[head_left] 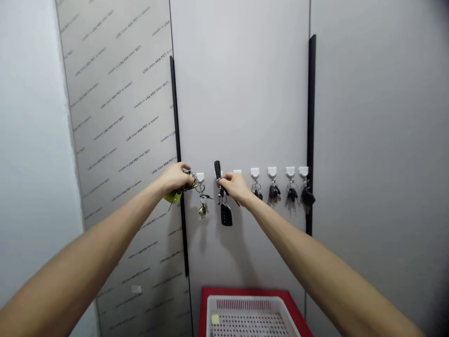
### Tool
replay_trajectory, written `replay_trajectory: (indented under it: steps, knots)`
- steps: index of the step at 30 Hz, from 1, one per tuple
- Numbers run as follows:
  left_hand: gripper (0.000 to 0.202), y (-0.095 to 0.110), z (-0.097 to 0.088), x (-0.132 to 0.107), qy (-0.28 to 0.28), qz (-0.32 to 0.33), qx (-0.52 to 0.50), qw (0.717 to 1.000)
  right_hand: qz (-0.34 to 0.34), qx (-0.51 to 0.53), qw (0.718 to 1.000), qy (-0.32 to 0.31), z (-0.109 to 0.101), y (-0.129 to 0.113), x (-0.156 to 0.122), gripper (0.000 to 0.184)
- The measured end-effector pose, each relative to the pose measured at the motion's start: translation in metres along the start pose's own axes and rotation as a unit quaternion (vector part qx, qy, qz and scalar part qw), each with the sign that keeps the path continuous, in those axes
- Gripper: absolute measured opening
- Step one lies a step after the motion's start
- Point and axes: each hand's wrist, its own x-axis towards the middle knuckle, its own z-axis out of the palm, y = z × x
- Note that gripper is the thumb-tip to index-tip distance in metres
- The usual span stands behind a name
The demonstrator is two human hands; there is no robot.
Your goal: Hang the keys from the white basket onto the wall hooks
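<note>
My left hand (pixel 177 178) is closed around a bunch of keys (pixel 191 179) with a yellow-green tag (pixel 172 197) hanging below the fingers. Just right of it, another key bunch (pixel 202 209) with a brass-coloured piece hangs beneath a white hook (pixel 200 177). My right hand (pixel 235 186) pinches the ring of a car key (pixel 226 214), which has a black fob and a braided black strap (pixel 217 171) standing up. It is in front of a white hook that the strap and fingers mostly hide. Another white hook (pixel 237 172) shows just above my right hand.
Several key bunches hang on white hooks to the right, among them black keys (pixel 274 192) and a dark fob (pixel 307 196). Long black handles (pixel 312 117) run down the cabinet panels. Below stands a white perforated basket (pixel 247 300) on a red surface (pixel 205 309).
</note>
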Motion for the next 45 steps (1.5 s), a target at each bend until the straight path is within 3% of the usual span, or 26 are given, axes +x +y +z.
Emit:
replay_trajectory:
  steps: [4, 8, 10, 12, 15, 18, 21, 24, 26, 27, 29, 31, 32, 34, 35, 37, 39, 41, 45]
  knots:
    - [0.039, -0.006, -0.004, -0.004, -0.054, -0.035, -0.031, 0.997, 0.036, -0.032, 0.990, -0.134, -0.007, 0.015, -0.032, 0.013]
    - [0.039, -0.022, -0.003, -0.015, -0.170, -0.042, -0.026, 0.984, 0.105, -0.027, 0.960, -0.257, -0.002, 0.062, -0.086, 0.010]
    - [0.041, -0.030, -0.001, -0.020, -0.200, -0.033, -0.017, 0.979, 0.126, -0.016, 0.946, -0.298, 0.002, 0.088, -0.114, 0.009]
    - [0.041, -0.037, 0.001, -0.023, -0.180, -0.019, -0.025, 0.983, 0.158, -0.008, 0.931, -0.327, 0.007, 0.111, -0.138, 0.009]
    - [0.041, -0.042, 0.000, -0.020, -0.090, 0.001, -0.075, 0.993, 0.199, -0.003, 0.915, -0.351, 0.012, 0.134, -0.164, 0.007]
    - [0.042, -0.039, -0.006, -0.011, -0.008, 0.020, -0.140, 0.990, 0.217, -0.017, 0.912, -0.349, 0.013, 0.146, -0.176, 0.008]
    - [0.044, -0.028, -0.008, -0.010, 0.034, 0.030, -0.200, 0.979, 0.242, -0.093, 0.899, -0.352, 0.012, 0.156, -0.187, 0.008]
    - [0.046, -0.017, 0.006, -0.031, -0.013, 0.026, -0.213, 0.977, 0.262, -0.170, 0.862, -0.399, 0.011, 0.167, -0.199, 0.007]
    - [0.045, -0.014, 0.030, -0.056, -0.092, 0.025, -0.174, 0.980, 0.245, -0.172, 0.850, -0.433, 0.008, 0.171, -0.199, 0.010]
    - [0.044, -0.016, 0.046, -0.071, -0.138, 0.026, -0.154, 0.978, 0.226, -0.154, 0.859, -0.434, 0.004, 0.170, -0.194, 0.011]
    - [0.047, -0.025, 0.086, -0.104, -0.215, 0.048, -0.144, 0.965, 0.176, -0.092, 0.910, -0.363, -0.010, 0.161, -0.173, 0.016]
    - [0.047, -0.042, 0.131, -0.137, -0.261, 0.082, -0.135, 0.952, 0.115, -0.038, 0.980, -0.155, -0.030, 0.143, -0.141, 0.023]
    - [0.046, -0.052, 0.153, -0.152, -0.286, 0.093, -0.127, 0.945, 0.097, -0.035, 0.994, -0.040, -0.041, 0.133, -0.122, 0.025]
    - [0.042, -0.074, 0.192, -0.179, -0.323, 0.108, -0.108, 0.934, 0.071, -0.057, 0.986, 0.141, -0.063, 0.113, -0.088, 0.030]
    - [0.041, -0.084, 0.208, -0.191, -0.350, 0.101, -0.102, 0.926, 0.059, -0.068, 0.977, 0.193, -0.072, 0.105, -0.073, 0.034]
    - [0.040, -0.099, 0.229, -0.205, -0.394, 0.069, -0.074, 0.914, 0.043, -0.105, 0.966, 0.232, -0.083, 0.095, -0.052, 0.039]
    - [0.043, -0.103, 0.234, -0.205, -0.433, 0.031, -0.029, 0.900, 0.049, -0.143, 0.964, 0.217, -0.089, 0.093, -0.039, 0.040]
    - [0.047, -0.092, 0.224, -0.187, -0.428, 0.016, 0.002, 0.903, 0.072, -0.163, 0.964, 0.195, -0.092, 0.094, -0.033, 0.036]
    - [0.046, -0.028, 0.191, -0.112, -0.255, 0.039, -0.044, 0.965, 0.091, -0.085, 0.970, 0.211, -0.103, 0.095, -0.024, 0.021]
